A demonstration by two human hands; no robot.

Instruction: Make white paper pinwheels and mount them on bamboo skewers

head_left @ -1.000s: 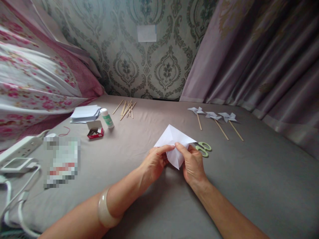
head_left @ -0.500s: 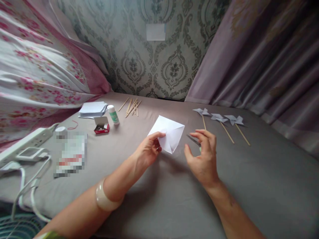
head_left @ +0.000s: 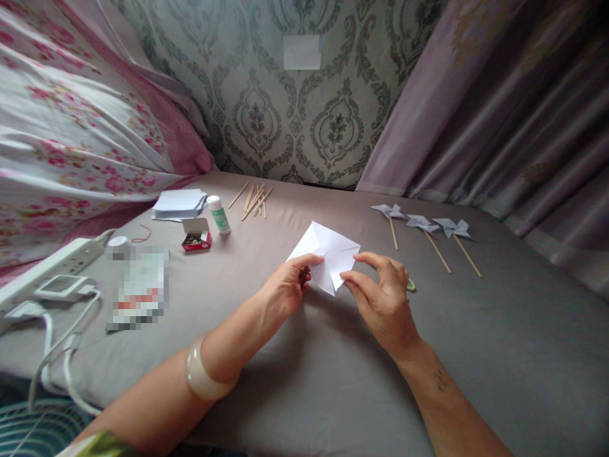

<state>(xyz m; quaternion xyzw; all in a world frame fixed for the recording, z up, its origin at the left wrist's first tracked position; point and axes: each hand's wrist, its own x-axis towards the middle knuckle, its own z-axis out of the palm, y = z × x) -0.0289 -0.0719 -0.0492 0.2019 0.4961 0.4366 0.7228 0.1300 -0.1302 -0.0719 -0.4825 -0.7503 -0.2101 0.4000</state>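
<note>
A folded white paper square (head_left: 328,252) is held above the grey sheet in the middle of the view. My left hand (head_left: 287,289) pinches its left corner between thumb and fingers. My right hand (head_left: 383,298) has thumb and forefinger closed on the paper's right lower edge, the other fingers curled loosely. Green-handled scissors (head_left: 410,285) lie on the sheet just behind my right hand, mostly hidden by it.
Three paper pinwheels on sticks (head_left: 421,223) lie at the right. At the back left are wooden sticks (head_left: 252,200), a glue bottle (head_left: 219,214), a small red box (head_left: 196,238) and a paper stack (head_left: 179,203). A power strip (head_left: 52,266) and cables lie far left.
A second ago both hands pinched the paper. My right hand then let go and hovered open over the scissors; now it has come back and grips the paper's right edge.
</note>
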